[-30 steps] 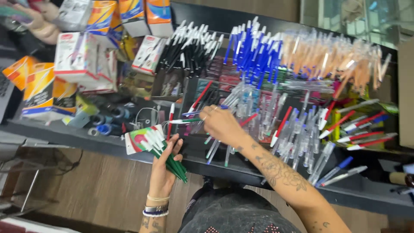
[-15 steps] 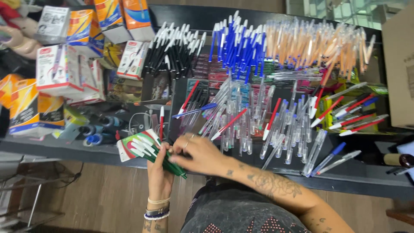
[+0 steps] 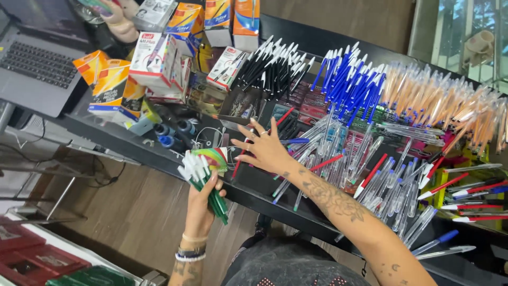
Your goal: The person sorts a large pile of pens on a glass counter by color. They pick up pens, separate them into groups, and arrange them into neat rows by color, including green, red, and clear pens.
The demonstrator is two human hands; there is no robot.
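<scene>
Hands of one person work over a dark counter (image 3: pixel 132 140) crowded with ballpoint pens, seen from above. The left hand (image 3: pixel 201 204), with bracelets at the wrist, is clenched around a bundle of green pens (image 3: pixel 203 177) with white ends, held upright just off the near edge of the counter; a small multicoloured card or packet sits against the top of the bundle. The right hand (image 3: pixel 264 148), on a tattooed forearm, rests on the counter just beside the bundle with its fingers spread wide and released, gripping nothing; its fingertips lie next to a red pen (image 3: pixel 241 156) and reach toward loose pens. To the right of that hand lies a scattered heap of clear-barrelled pens (image 3: pixel 386 180) with red and blue caps. Farther back stand three fanned groups: black pens (image 3: pixel 275 66), blue pens (image 3: pixel 349 82) and orange-barrelled pens (image 3: pixel 444 103). White, orange and yellow pen boxes (image 3: pixel 153 58) are stacked at the back left, with a few small ink bottles (image 3: pixel 172 135) in front of them. A grey laptop (image 3: pixel 39 58) lies open at the far left. Another person's hand (image 3: pixel 119 21) shows at the top edge, beside the boxes. Wooden flooring (image 3: pixel 132 212) is visible below the counter.
</scene>
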